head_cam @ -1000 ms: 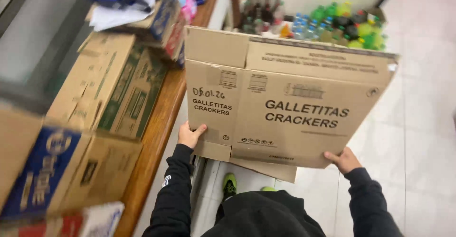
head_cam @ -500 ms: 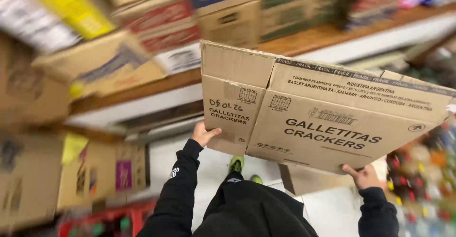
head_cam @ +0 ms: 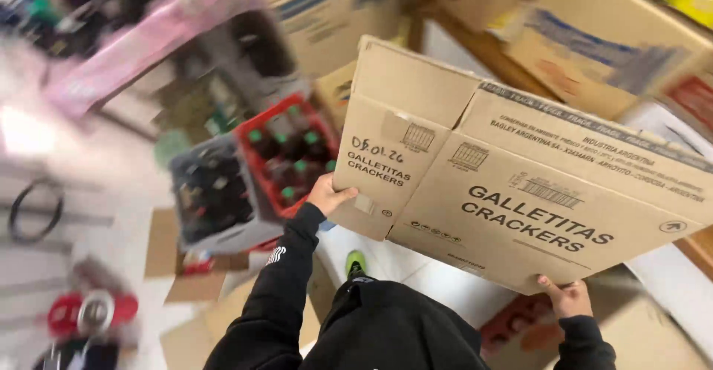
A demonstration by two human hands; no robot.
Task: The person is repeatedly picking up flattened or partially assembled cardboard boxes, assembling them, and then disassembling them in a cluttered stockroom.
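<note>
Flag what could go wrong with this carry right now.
The big cardboard box is held only at its lower edge by the left hand and right hand, so the grip may slip if it tilts. It also hides much of the floor ahead: the red bottle crate and flattened cardboard beside the person's feet could catch a step.

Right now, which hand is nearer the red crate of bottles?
Left. The left hand grips the cardboard box's left end, right beside the red crate; the right hand holds the box's bottom edge, far across.
</note>
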